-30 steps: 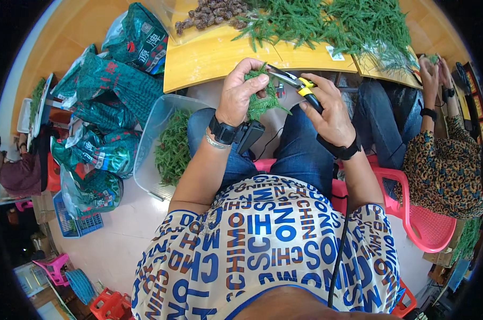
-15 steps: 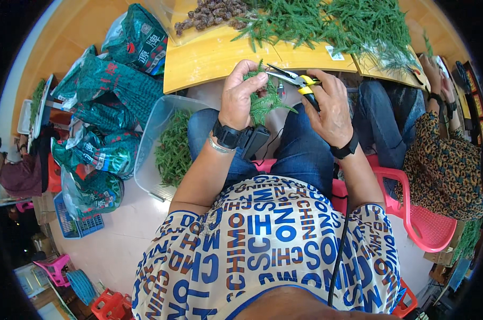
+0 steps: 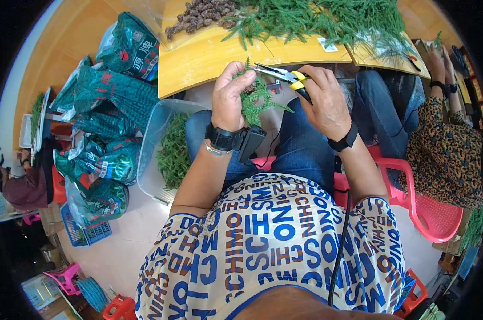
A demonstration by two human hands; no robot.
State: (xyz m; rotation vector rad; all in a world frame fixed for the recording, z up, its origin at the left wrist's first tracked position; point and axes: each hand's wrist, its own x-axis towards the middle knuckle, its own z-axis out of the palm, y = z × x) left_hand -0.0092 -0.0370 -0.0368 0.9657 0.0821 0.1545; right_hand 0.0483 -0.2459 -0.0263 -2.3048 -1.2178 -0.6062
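Near the upper middle of the frame, the green sprig (image 3: 260, 104) sits between the thumb and forefinger of your left hand (image 3: 228, 101), with most of it to the right of your palm. Its tip pokes up above your thumb, while the larger part hangs below and spreads rightward. It looks feathery and fresh green, with several fronds covered in fine, needle-like leaves; the longest reaches out toward your right hand (image 3: 328, 104) and ends just short of it. Your left fingers are pinching the sprig, thumb pressed toward the forefinger, and the others are curled behind. Your right fingers are wrapped around the yellow-and-black handles of the pliers (image 3: 290, 77). The tool points left, its jaws slightly parted and their tips just beside your left thumb; you can't tell from here whether they touch the sprig. At the top of the frame, the yellow tabletop (image 3: 209, 64) carries a heap of greenery (image 3: 353, 21) toward the right and a cluster of brown cones (image 3: 201, 17) left of it. Left of centre, a clear plastic bin (image 3: 147, 154) holds more greenery, beside shiny dark-green bags (image 3: 119, 96).
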